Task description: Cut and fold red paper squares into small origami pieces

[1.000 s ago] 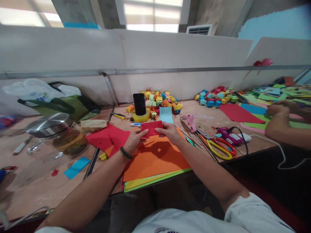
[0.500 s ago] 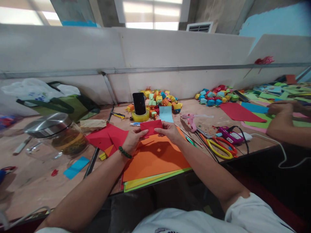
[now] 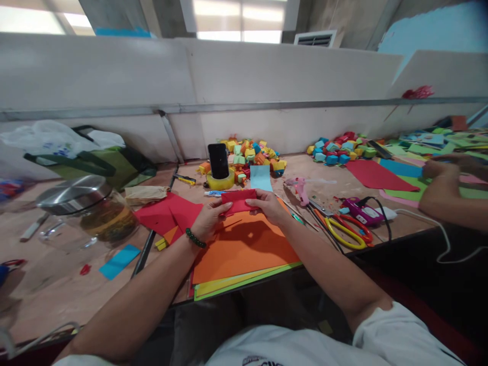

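Observation:
A small folded piece of red paper [image 3: 239, 201] is held up between both hands. My left hand [image 3: 211, 217] pinches its left end, thumb in front. At its right end, my right hand [image 3: 268, 206] grips it with thumb and fingers. Below them lies a stack of orange paper [image 3: 247, 249] with yellow and green sheets showing at its front edge. Larger red paper [image 3: 179, 211] lies beside my left wrist. A light blue sheet [image 3: 261, 178] is just behind my right hand.
A phone [image 3: 218, 161] stands in a yellow tape roll before piled paper cubes [image 3: 249, 155]. Left is a glass teapot [image 3: 107, 216]; right are a pink glue gun [image 3: 300, 190], scissors [image 3: 346, 233] and a purple device [image 3: 364, 212]. Another person's hand [image 3: 442, 175] is at far right.
The red piece has tilted and its top edge looks more folded over, with both hands still on it. The view has shifted slightly.

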A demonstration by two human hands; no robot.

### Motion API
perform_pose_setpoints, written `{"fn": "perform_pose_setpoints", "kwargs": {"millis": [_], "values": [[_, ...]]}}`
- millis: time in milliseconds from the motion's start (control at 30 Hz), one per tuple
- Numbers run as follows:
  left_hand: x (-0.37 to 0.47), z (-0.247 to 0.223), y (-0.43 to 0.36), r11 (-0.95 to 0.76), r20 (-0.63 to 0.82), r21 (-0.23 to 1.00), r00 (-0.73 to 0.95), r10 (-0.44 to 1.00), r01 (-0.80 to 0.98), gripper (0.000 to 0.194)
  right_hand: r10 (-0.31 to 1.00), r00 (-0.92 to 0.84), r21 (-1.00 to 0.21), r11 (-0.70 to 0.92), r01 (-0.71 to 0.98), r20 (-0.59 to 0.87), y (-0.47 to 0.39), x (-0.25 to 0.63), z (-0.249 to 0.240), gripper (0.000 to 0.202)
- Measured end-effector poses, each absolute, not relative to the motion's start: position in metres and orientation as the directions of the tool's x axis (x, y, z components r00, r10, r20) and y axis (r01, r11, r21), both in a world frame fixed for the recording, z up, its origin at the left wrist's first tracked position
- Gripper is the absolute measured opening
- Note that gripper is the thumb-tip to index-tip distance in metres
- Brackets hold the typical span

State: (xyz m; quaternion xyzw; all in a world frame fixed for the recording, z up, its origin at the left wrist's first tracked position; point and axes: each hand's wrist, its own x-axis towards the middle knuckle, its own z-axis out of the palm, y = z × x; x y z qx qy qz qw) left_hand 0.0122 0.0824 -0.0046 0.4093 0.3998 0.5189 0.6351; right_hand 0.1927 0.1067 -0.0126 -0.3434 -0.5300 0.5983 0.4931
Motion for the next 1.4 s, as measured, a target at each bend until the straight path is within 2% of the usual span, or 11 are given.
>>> {"fn": "perform_pose_setpoints", "kwargs": {"millis": [167,333,567,800,1167,1400], "values": [[0.013,-0.003,0.081,0.198,-0.152,0.919,0.156,0.976,-0.341,0.024,0.953,-0.266,-0.973,0.092,-0.211,0.148,0.108,0.193,-0.014,0.036],[0.013,-0.002,0.082,0.193,-0.154,0.917,0.136,0.979,-0.349,0.018,0.950,-0.257,-0.972,0.125,-0.200,0.175,0.109,0.194,-0.016,0.031],[0.015,0.002,0.080,0.182,-0.144,0.914,0.129,0.981,-0.362,0.017,0.957,-0.280,-0.956,-0.009,-0.293,0.076,0.108,0.194,-0.013,0.029],[0.012,-0.002,0.083,0.226,-0.190,0.912,0.136,0.972,-0.343,0.013,0.953,-0.295,-0.958,-0.025,-0.284,0.063,0.112,0.194,-0.017,0.022],[0.008,-0.007,0.087,0.222,-0.192,0.934,0.130,0.973,-0.280,0.017,0.923,-0.369,-0.978,0.037,-0.206,0.113,0.109,0.194,-0.018,0.043],[0.006,-0.008,0.088,0.171,-0.141,0.946,0.125,0.982,-0.276,0.022,0.919,-0.360,-0.966,0.074,-0.247,0.162,0.108,0.193,-0.018,0.051]]}}
